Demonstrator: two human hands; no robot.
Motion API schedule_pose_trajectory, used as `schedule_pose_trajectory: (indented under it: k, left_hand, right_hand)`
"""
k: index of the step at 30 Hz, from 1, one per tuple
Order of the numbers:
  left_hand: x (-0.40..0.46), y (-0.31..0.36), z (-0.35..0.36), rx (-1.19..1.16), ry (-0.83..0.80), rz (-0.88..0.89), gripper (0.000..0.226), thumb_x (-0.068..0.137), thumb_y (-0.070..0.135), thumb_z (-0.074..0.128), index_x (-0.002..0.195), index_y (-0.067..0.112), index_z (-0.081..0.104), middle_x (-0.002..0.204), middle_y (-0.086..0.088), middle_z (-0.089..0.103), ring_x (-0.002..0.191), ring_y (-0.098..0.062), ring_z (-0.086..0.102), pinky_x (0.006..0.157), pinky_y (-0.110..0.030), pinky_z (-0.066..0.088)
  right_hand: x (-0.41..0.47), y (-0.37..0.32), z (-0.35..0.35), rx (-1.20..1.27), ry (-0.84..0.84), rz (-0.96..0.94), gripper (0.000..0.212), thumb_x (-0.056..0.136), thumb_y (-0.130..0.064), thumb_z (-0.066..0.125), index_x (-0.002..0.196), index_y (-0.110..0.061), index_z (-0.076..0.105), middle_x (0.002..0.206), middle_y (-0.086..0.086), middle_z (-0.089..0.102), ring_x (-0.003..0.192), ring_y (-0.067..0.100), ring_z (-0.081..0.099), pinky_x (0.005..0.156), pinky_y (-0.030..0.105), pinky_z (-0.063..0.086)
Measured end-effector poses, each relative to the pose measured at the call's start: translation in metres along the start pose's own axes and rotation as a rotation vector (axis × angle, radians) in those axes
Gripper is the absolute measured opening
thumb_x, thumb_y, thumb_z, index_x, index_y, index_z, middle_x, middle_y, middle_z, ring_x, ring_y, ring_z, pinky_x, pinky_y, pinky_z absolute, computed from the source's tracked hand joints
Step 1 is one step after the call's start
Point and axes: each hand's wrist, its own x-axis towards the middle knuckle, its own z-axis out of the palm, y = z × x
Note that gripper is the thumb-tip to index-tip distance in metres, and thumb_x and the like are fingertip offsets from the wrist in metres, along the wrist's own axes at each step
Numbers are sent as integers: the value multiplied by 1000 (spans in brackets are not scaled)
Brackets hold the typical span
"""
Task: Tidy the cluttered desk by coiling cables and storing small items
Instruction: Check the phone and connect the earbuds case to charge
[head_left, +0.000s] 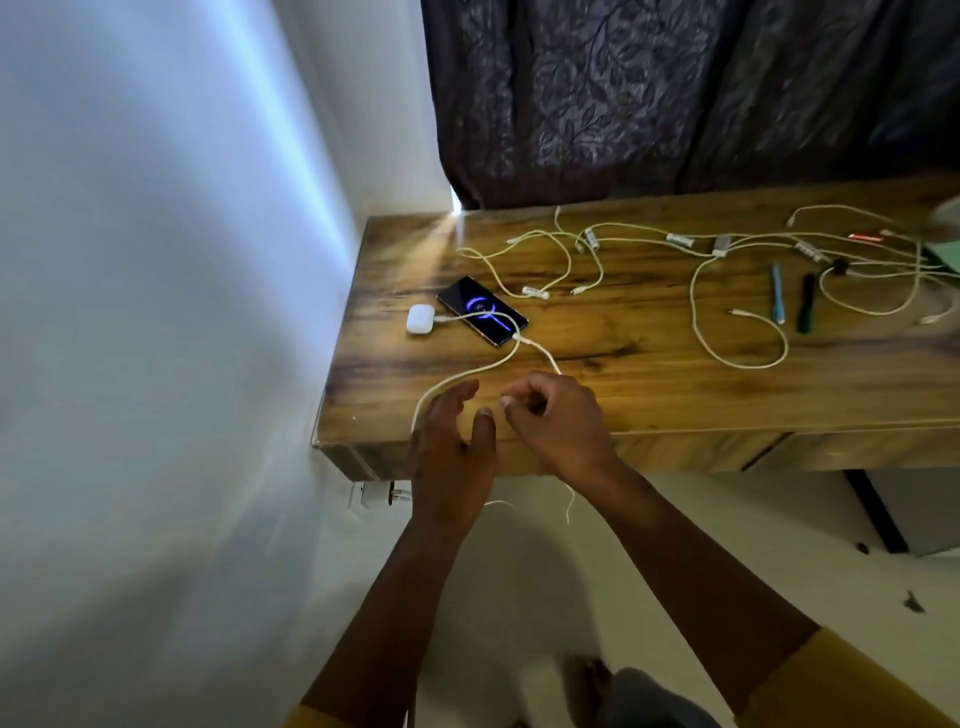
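My right hand (558, 421) fingers are pinching a white cable (470, 371) at the surface (649, 384) edge; my left hand (452, 447) is hovering with fingers relaxed beside it.

Bare desk (649, 374) front; tangled cables (623, 244) crowd the back.

Counter (649, 374) brown woodgrain; cables (737, 358) cream-white; earbud case (420, 318) white; phone (482, 310) black, blue glow; pens blue (777, 293), green (806, 312); curtain (675, 93) dark, leaf pattern.
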Motion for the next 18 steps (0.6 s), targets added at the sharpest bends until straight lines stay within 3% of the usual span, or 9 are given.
schedule_pose_trajectory:
  k: [8,12,15,18]
  left_hand:
    - [33,12,22,113,-34,34,34,99,28,64,133,34,63,133,13,65,121,-10,60,103,-39,49]
    - [63,20,43,126,-48,43,37,98,21,66,134,28,63,133,8,66,122,-13,60,101,-34,48]
    - [86,29,58,167,-72,-27,41,98,21,64,139,24,60,140,5,61,126,-17,56,106,-42,47]
    - [108,33,75,219,-83,-54,43,98,22,65,141,22,58,142,-1,60,126,-22,57,103,-40,46]
  right_hand:
    - [60,12,-26,-156,40,-3,13,93,-26,70,105,-25,74,98,-11,75,87,6,67,78,26,55]
    - [103,24,-29,-242,-14,2,15,93,-28,70,108,-28,73,100,-11,74,92,9,67,76,26,52]
    - [135,34,-29,-281,-100,7,19,93,-29,69,112,-27,71,108,-7,73,100,14,67,82,29,53]
    - [162,48,-22,-374,-190,-7,35,93,-29,71,126,-22,65,125,0,67,114,21,63,91,32,50]
